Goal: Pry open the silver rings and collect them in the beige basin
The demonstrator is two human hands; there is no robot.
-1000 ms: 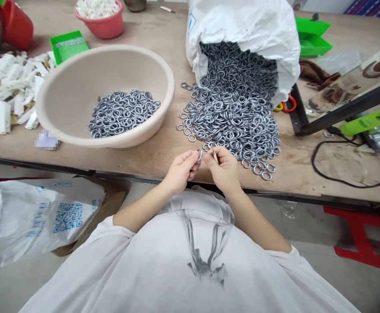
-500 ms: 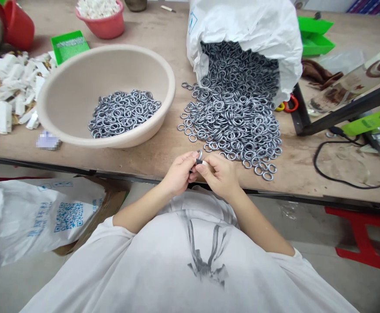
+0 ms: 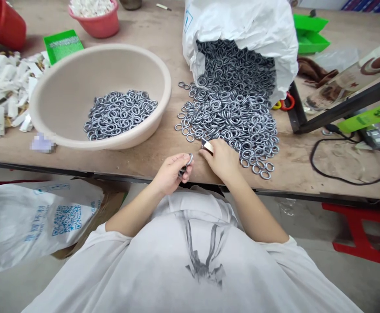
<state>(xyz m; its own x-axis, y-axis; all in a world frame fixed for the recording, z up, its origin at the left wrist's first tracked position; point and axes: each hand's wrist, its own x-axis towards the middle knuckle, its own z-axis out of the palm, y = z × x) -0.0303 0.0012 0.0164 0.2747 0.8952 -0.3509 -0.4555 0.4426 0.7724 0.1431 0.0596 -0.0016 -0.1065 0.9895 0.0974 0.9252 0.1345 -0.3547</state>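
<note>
My left hand (image 3: 173, 174) is closed at the table's front edge, with a grey ring (image 3: 190, 159) pinched between thumb and fingers. More dark ring shapes seem to sit lower in that palm, partly hidden. To its right, my right hand (image 3: 220, 158) is closed round a small knife (image 3: 207, 145) with a white handle and a dark tip. The fingers of this hand reach the near edge of a heap of grey rings (image 3: 229, 113), and some fingertips are hidden. A white sack (image 3: 242, 21) lies on its side behind, with rings spilling from its mouth. Left stands a beige basin (image 3: 59, 95) holding many rings (image 3: 120, 115).
White plastic pieces (image 3: 7, 95) are heaped at the left, near a green tray (image 3: 62, 45) and a red bowl (image 3: 95, 21). On the right are a black metal frame (image 3: 339, 113), a looped cable (image 3: 313, 161) and red-handled scissors (image 3: 287, 102). A printed sack (image 3: 46, 217) lies below the table.
My hands have parted. The right one has moved forward to the ring heap with the knife; the left has drawn slightly left, keeping the ring. The view has shifted a little.
</note>
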